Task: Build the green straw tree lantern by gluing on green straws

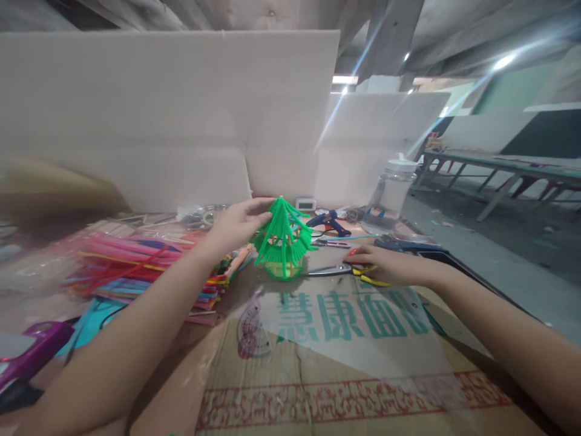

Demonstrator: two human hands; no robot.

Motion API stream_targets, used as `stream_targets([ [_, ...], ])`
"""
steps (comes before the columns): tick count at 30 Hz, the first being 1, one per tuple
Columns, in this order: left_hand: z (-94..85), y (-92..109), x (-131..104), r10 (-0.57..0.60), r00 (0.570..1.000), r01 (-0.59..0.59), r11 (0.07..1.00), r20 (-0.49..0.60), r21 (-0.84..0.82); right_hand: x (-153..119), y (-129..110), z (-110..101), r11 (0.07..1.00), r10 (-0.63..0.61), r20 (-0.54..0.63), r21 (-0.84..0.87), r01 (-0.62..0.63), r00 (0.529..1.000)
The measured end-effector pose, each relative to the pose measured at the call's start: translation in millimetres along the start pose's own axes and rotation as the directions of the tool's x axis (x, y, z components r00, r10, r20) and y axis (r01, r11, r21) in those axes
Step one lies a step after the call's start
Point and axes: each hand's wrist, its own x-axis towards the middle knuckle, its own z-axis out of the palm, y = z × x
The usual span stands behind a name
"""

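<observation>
A green cone-shaped piece [284, 239], made of fuzzy strips with a tiered skirt and a round base, stands upright near the middle of the table. My left hand [242, 224] reaches to its upper left side, fingers closed on the tip area. To the right lie scissors [329, 270] with grey blades and yellow-and-black handles, the blades pointing left toward the base of the green piece. My right hand [379, 264] has its fingers wrapped round the scissors' handles.
Colourful fuzzy strips [122, 263] are piled at left, near a purple glue gun [40, 345]. Behind are a blue glue gun [331, 223], a small digital clock [305, 204] and a clear bottle [394, 191]. A protractor [254, 330] lies in front on the printed sheet [363, 363].
</observation>
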Motion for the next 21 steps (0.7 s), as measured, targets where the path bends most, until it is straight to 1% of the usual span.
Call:
stream_targets([
  [2,-3.9,-3,1,0.013,1.0,-0.013,1.0,0.014,-0.007,0,1,1,0.999,0.0,0.003,-0.038,0.001,1.0],
  [5,-8.3,-5,2,0.019,1.0,-0.019,1.0,0.008,0.011,3,-4,3,0.996,0.006,0.006,-0.089,-0.005,1.0],
  [8,-10.2,-7,3,0.041,0.999,-0.041,0.999,-0.012,0.028,1,-6,1,0.995,0.071,0.013,-0.072,-0.07,0.997],
  [10,-10.4,-10,3,0.057,0.998,-0.056,0.998,-0.027,0.027,-2,-4,-4,0.994,0.107,0.028,-0.03,-0.106,0.994],
  [12,-9.9,-12,3,0.055,0.998,-0.054,0.998,-0.035,0.026,-8,1,-13,0.992,0.114,0.054,0.053,-0.117,0.992],
  [15,-8.0,-12,3,0.005,1.0,-0.004,1.0,-0.022,0.022,-15,1,-27,0.966,0.147,0.03,0.209,-0.15,0.989],
  [18,-4.5,-9,1,-0.005,1.0,0.005,1.0,-0.023,0.013,-15,-16,-37,0.938,0.166,-0.033,0.313,-0.147,0.986],
  [21,-0.5,-3,0,0.041,0.999,-0.04,0.998,-0.027,0.041,-10,-47,-43,0.93,0.132,-0.08,0.354,-0.096,0.988],
])
